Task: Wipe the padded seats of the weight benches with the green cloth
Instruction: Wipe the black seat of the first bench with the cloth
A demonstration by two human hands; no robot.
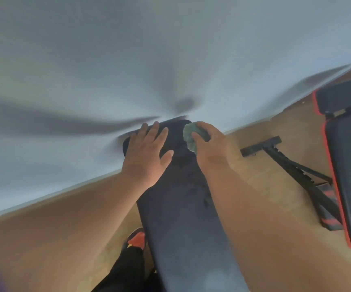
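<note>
The person leans over a long dark bench (183,207) that runs away toward a pale wall (128,49). The left hand (147,152) lies flat on the pad near its far end, fingers spread and straight. The right hand (210,144) has its grip curled round a bunched green cloth (191,135), pressing it on the pad's far right edge. To the right, well apart, stands a second bench (347,165) with red trim, its black frame on the wooden floor (265,186). A dark trouser leg (126,268) shows beside the near bench.
</note>
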